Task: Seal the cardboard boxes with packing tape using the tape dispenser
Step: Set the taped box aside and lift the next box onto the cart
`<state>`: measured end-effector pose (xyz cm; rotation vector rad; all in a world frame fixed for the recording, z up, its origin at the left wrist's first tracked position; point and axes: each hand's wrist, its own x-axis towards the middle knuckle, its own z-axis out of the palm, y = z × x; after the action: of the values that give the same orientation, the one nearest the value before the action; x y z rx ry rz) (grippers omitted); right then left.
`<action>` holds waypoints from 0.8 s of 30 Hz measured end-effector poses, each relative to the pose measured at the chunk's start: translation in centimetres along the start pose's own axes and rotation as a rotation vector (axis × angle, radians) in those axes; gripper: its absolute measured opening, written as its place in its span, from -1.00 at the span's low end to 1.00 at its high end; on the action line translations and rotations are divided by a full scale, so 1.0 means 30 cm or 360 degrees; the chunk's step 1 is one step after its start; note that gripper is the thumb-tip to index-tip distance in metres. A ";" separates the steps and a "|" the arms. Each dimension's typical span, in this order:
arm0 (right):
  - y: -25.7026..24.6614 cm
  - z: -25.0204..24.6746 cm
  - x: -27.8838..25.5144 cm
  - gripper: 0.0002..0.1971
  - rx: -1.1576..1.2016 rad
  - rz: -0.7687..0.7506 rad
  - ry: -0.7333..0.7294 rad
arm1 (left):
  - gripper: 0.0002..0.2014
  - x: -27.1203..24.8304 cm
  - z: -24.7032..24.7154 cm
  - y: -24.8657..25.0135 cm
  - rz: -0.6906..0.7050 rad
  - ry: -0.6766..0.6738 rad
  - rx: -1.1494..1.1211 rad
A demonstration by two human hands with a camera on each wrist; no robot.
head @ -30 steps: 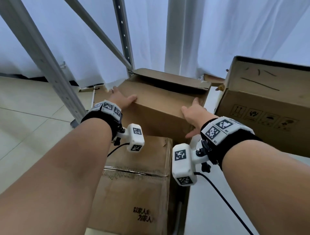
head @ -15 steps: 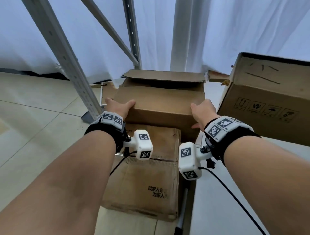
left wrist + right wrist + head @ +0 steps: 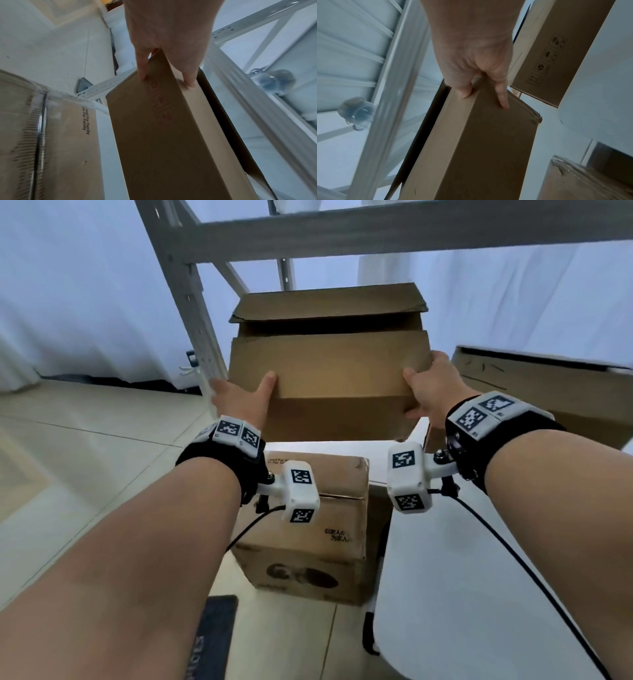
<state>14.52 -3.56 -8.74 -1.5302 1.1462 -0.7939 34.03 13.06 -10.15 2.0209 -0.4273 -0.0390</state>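
Brown cardboard box (image 3: 329, 378); white table (image 3: 462, 594); black-white checkered wristbands (image 3: 236, 434).

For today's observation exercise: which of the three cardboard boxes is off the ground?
The box held between the left hand and right hand; its top flaps gape, the others rest below.

Open-top cardboard box (image 3: 329, 378): plain brown, held off the ground between both hands, over the gap between floor and white table. Top flaps unsealed; far flap (image 3: 327, 301) stands up and leans back, dark gap under it. Red handling symbols on its left end. Second box (image 3: 308, 535) on the floor below, clear tape across its top seam, printed text. Third box (image 3: 555, 392) on the table at right, top open.
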 end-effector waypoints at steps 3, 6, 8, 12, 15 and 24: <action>-0.032 -0.102 -0.091 -0.51 -0.0016 0.0004 0.0039 | -0.10 -0.097 -0.061 0.068 0.0070 -0.0095 0.0109; -0.044 -0.213 -0.171 -0.54 -0.0038 0.0042 0.0055 | 0.00 -0.194 -0.081 0.114 0.0115 -0.0161 0.0196; -0.045 -0.304 -0.229 -0.59 -0.0042 0.0069 0.0060 | -0.03 -0.280 -0.079 0.145 0.0142 -0.0202 0.0237; -0.036 -0.463 -0.316 -0.83 -0.0137 0.0153 0.0084 | -0.14 -0.408 -0.049 0.183 0.0207 -0.0294 0.0399; 0.014 -0.586 -0.376 -0.86 -0.0310 0.0233 0.0118 | -0.17 -0.507 -0.007 0.201 0.0378 -0.0417 0.0691; 0.206 -0.798 -0.475 -0.63 -0.0903 0.0229 0.0022 | -0.31 -0.706 0.213 0.234 0.0701 -0.0851 0.1275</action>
<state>-13.51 1.69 -7.48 -1.8700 1.5594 -0.3938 10.87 11.39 -10.39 2.6312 -1.3961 -0.1580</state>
